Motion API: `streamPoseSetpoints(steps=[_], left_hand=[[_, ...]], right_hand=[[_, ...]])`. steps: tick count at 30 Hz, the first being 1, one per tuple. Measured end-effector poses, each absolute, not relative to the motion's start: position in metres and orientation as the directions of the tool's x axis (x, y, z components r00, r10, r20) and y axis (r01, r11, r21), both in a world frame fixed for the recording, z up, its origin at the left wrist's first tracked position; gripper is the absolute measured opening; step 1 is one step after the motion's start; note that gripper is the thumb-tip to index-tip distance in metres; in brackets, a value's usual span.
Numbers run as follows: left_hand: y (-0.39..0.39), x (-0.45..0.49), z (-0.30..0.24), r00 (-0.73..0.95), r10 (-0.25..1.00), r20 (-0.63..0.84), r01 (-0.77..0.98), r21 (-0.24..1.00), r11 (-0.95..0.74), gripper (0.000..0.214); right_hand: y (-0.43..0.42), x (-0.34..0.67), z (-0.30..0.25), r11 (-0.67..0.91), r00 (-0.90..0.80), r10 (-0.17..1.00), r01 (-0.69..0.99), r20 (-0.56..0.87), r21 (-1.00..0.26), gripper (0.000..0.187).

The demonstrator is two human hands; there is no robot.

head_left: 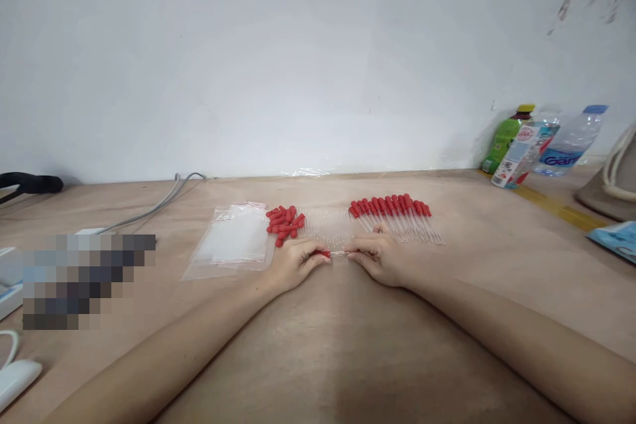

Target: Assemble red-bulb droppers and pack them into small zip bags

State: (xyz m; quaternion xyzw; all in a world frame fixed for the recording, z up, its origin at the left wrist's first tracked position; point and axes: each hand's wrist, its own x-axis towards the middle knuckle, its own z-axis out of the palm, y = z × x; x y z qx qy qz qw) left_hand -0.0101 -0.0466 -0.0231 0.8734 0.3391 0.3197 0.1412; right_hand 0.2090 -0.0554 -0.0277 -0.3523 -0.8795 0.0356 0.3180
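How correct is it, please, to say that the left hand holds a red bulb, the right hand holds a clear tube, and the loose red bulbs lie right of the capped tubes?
One slip: in the head view, the loose red bulbs lie left of the capped tubes, not right. The left hand does hold a red bulb, the right hand a clear tube.

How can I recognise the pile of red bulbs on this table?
On the table by the white wall, find the flat plastic bags, left of centre. Directly right of them, just beyond the left hand, lies the pile of red bulbs. Unlike the row of red-topped tubes farther right, these bulbs lie jumbled, not lined up.
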Motion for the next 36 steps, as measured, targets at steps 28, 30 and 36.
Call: streamPoseSetpoints(steps=[28, 30, 36], left_hand=[[-0.045, -0.009, -0.023, 0.664, 0.608, 0.434, 0.518, 0.319, -0.794, 0.018], [-0.045, -0.008, -0.024, 0.658, 0.615, 0.434, 0.522, 0.326, -0.788, 0.018], [-0.045, -0.008, -0.024, 0.620, 0.656, 0.430, 0.543, 0.369, -0.754, 0.018]], right_hand=[[-0.058, 0.186, -0.029, 0.651, -0.543, 0.751, 0.705, 0.376, -0.281, 0.030], [-0.058, 0.185, -0.027, 0.643, -0.543, 0.760, 0.707, 0.358, -0.293, 0.030], [-0.062, 0.189, -0.009, 0.664, -0.600, 0.747, 0.692, 0.286, -0.283, 0.028]])
